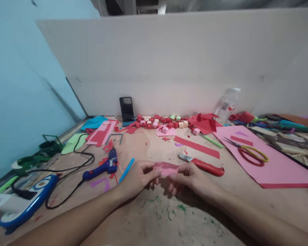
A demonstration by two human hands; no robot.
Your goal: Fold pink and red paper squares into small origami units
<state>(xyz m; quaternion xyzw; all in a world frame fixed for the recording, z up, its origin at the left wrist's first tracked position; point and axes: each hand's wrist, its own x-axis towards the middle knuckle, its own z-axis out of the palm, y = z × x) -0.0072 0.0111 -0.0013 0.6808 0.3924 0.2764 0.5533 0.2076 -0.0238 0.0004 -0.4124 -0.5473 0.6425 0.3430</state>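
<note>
A small piece of pink paper (166, 168) is held up over the table between both hands. My left hand (143, 176) pinches its left end, thumb in front. At the right end, my right hand (186, 178) grips it between thumb and fingers. Slight creases seem to run across the paper, but blur hides their detail. Just behind my right hand lies a utility knife with a red handle (207, 166), its blade pointing left. A blue stick (126, 170) lies beside my left hand. Green scraps (181, 207) are scattered on the table below.
Left are a blue glue gun (102, 168), its black cord and a blue-white power strip (30, 201). Scissors (254, 153) rest on pink sheets (277, 171) at right. Small paper cubes (165, 129), a phone (127, 108) and a plastic bottle (226, 106) line the back board.
</note>
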